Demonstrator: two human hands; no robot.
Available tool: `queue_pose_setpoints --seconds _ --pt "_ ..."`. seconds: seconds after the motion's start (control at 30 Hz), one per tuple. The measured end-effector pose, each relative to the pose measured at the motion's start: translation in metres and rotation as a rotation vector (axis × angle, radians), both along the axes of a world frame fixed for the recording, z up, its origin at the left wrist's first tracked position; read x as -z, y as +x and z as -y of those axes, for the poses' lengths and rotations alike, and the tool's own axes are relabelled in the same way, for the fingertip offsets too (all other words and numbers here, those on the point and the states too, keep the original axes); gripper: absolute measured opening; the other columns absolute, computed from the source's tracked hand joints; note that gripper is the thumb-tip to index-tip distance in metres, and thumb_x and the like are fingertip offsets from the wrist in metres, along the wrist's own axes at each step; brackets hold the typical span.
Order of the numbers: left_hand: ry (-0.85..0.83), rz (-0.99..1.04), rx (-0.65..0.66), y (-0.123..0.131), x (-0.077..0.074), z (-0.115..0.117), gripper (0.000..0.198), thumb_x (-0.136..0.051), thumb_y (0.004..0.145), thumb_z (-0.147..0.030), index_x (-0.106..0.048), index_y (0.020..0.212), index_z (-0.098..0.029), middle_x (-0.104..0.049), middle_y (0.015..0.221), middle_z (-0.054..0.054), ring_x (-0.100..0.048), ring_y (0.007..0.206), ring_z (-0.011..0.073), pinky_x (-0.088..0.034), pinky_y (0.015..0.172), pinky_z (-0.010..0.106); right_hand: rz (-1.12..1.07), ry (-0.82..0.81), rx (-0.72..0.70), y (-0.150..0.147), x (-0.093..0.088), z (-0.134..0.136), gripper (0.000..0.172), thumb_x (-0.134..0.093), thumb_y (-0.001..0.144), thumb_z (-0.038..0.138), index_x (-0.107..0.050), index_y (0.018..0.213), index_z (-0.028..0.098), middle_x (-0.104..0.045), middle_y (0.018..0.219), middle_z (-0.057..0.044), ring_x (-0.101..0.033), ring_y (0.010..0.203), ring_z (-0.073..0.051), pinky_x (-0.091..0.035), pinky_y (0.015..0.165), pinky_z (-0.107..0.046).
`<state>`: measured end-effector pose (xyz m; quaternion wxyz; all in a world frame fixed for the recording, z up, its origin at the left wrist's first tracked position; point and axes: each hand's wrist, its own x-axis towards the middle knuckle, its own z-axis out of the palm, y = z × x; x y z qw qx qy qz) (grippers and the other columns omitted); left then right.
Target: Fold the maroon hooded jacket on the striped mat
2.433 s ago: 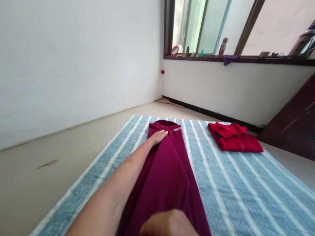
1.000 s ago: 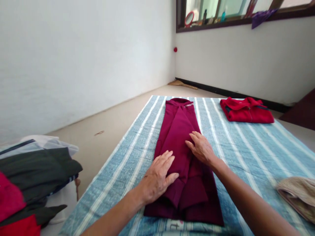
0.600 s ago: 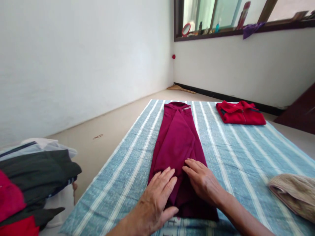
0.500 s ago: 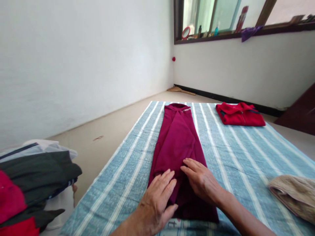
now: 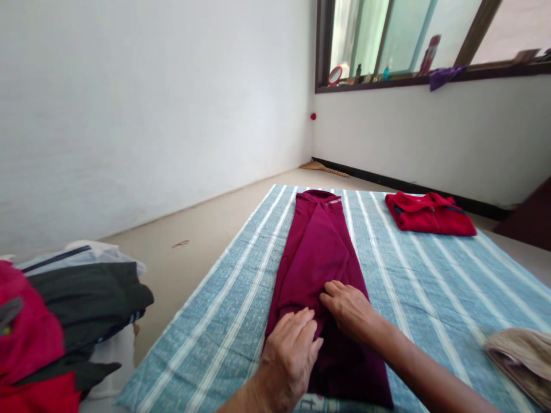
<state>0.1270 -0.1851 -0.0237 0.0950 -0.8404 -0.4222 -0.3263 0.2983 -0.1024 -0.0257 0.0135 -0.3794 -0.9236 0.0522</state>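
A maroon garment, folded into a long narrow strip, lies lengthwise on a blue striped mat. My left hand rests flat on its near end with the fingers together and slightly bent. My right hand lies beside it on the cloth, fingers curled down and pressing into a fold. Neither hand lifts the fabric.
A folded red jacket sits at the mat's far right. A pile of dark and red clothes lies on the floor at left. A beige cloth shows at the right edge. A window sill holds small items; white walls surround.
My hands slid from the garment's middle toward its near end and came closer together. The fingers of both have bent more. The view shifted slightly left.
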Motion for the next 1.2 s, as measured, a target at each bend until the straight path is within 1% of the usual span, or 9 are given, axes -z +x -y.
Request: queue_pose_setpoints --seconds 0.23,0.5,0.63,0.73,0.83,0.9,0.97,1.07,1.2 --pt "0.002 0.126 -0.04 -0.01 -0.004 -0.002 0.019 -0.046 0.091 -0.014 -0.056 0.106 -0.011 -0.071 0.097 0.013 -0.068 0.092 0.0197 -0.059 0.081 0.03 0.016 0.085 0.016 0.01 0.011 -0.023 0.027 -0.044 0.083 0.005 -0.058 0.102 0.018 -0.059 0.098 -0.008 -0.054 0.089 -0.022 -0.039 0.071 -0.031" --pt "0.032 -0.029 0.047 0.002 -0.005 0.005 0.018 -0.048 0.088 -0.012 -0.059 0.102 -0.008 -0.07 0.097 0.015 -0.068 0.091 0.0237 -0.058 0.082 0.039 -0.121 0.22 0.02 0.026 0.015 -0.033 0.018 -0.042 0.091 0.012 -0.06 0.094 0.016 -0.059 0.094 -0.008 -0.051 0.088 -0.02 -0.038 0.075 -0.03" --pt "-0.026 -0.13 0.135 0.0 -0.006 0.011 0.021 -0.044 0.086 -0.009 -0.061 0.098 -0.009 -0.07 0.095 0.013 -0.067 0.089 0.0232 -0.058 0.08 0.038 -0.096 0.141 -0.069 0.03 0.026 -0.024 0.019 -0.042 0.092 0.012 -0.061 0.092 0.016 -0.06 0.092 -0.007 -0.051 0.088 -0.019 -0.039 0.076 -0.029" --pt "-0.065 -0.164 0.162 -0.003 -0.009 0.013 0.022 -0.044 0.086 -0.01 -0.06 0.1 -0.01 -0.069 0.096 0.012 -0.066 0.091 0.0231 -0.057 0.083 0.039 -0.089 0.114 -0.025 0.031 0.031 -0.02 0.017 -0.044 0.092 0.013 -0.06 0.095 0.016 -0.06 0.094 -0.007 -0.052 0.09 -0.02 -0.039 0.077 -0.029" --pt "-0.103 -0.092 0.173 -0.01 -0.01 0.008 0.019 -0.05 0.088 -0.026 -0.061 0.096 -0.013 -0.069 0.096 0.011 -0.066 0.09 0.0222 -0.056 0.083 0.037 -0.053 0.087 -0.007 0.029 0.025 -0.021 0.018 -0.044 0.09 0.01 -0.06 0.093 0.017 -0.061 0.091 -0.006 -0.054 0.086 -0.019 -0.04 0.074 -0.03" --pt "-0.095 0.012 0.068 -0.017 -0.007 0.0 0.028 -0.052 0.088 -0.039 -0.06 0.097 -0.014 -0.069 0.098 0.012 -0.066 0.092 0.0225 -0.055 0.083 0.034 -0.039 0.068 0.0 0.025 0.018 -0.021 0.017 -0.045 0.087 0.009 -0.061 0.091 0.016 -0.061 0.09 -0.006 -0.055 0.084 -0.02 -0.041 0.074 -0.031" --pt "-0.13 0.092 -0.158 -0.025 0.0 -0.011 0.033 -0.051 0.088 -0.042 -0.06 0.101 -0.013 -0.068 0.098 0.013 -0.066 0.093 0.0235 -0.055 0.082 0.034 -0.068 0.045 0.007 0.02 0.011 -0.019 0.017 -0.047 0.085 0.009 -0.061 0.089 0.016 -0.062 0.089 -0.006 -0.056 0.083 -0.02 -0.042 0.076 -0.031" --pt "-0.402 0.135 -0.45 -0.032 0.01 -0.03 0.035 -0.05 0.087 -0.039 -0.059 0.107 -0.012 -0.068 0.089 0.01 -0.067 0.083 0.0231 -0.053 0.075 0.034 -0.217 0.042 0.021 0.008 0.009 -0.012 0.021 -0.046 0.086 0.013 -0.063 0.099 0.017 -0.063 0.103 -0.008 -0.057 0.097 -0.021 -0.042 0.087 -0.033" --pt "-0.759 0.276 -0.52 -0.034 0.014 -0.049 0.04 -0.056 0.078 -0.04 -0.058 0.107 -0.013 -0.063 0.07 0.001 -0.063 0.069 0.0187 -0.048 0.065 0.028 -0.322 -0.004 0.116 -0.006 0.022 -0.005 0.047 -0.053 0.088 0.036 -0.051 0.13 0.016 -0.044 0.139 -0.015 -0.038 0.13 -0.031 -0.034 0.105 -0.043"
